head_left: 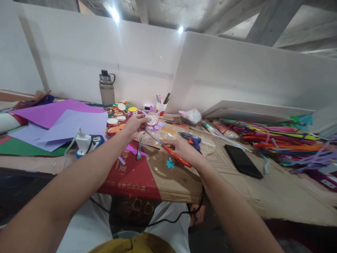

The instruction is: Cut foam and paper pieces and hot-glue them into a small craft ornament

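My left hand (137, 125) pinches the edge of a round white paper disc (152, 119) with reddish outlines drawn on it. Purple paper pieces stick out around the disc's rim. Just below and to the right, my right hand (179, 149) grips red-handled scissors (175, 155). Their thin metal blades point up and left, with the tips close under the disc; whether they touch it I cannot tell. On the cardboard (181, 182) below lie a teal paper cutout (170, 162) and a clear pen-like tool (139, 148). A blue glue gun (194, 141) rests beyond my right hand.
Purple paper sheets (73, 126) and a white plug adapter (83, 143) are at left. A bottle (106, 89), several round paper pieces (112, 122) and a pen cup (161, 108) stand behind. At right lie a phone (242, 161) and colourful craft strips (268, 140).
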Action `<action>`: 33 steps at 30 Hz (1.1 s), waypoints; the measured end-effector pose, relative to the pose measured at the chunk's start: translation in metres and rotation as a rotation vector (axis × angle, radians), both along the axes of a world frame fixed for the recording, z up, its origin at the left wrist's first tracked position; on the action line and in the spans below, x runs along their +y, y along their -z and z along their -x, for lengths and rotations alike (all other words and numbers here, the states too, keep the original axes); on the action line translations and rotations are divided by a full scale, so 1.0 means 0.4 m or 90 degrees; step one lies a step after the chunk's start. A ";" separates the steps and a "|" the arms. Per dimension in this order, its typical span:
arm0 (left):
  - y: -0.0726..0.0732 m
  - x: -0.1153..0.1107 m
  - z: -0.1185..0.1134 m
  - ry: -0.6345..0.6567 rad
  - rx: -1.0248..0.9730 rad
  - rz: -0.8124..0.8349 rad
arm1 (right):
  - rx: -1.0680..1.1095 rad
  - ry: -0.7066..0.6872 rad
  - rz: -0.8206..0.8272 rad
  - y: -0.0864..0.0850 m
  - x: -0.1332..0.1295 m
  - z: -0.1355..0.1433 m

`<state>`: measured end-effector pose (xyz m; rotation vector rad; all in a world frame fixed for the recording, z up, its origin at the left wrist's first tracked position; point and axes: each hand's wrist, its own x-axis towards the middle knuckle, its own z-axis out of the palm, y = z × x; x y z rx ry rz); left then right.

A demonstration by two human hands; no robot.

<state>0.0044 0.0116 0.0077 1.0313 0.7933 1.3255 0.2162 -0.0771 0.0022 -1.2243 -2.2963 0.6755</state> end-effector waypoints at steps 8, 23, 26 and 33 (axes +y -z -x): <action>-0.009 -0.001 0.010 -0.032 -0.033 0.012 | -0.035 0.034 -0.029 0.013 0.004 -0.001; -0.010 0.008 0.020 -0.134 -0.193 0.025 | 0.118 0.165 -0.039 0.055 0.038 0.003; -0.015 -0.003 0.009 -0.160 -0.231 0.033 | 0.161 0.129 -0.066 0.052 0.036 0.008; -0.010 -0.029 -0.032 -0.167 -0.285 0.067 | 0.164 0.153 -0.023 0.042 0.028 0.022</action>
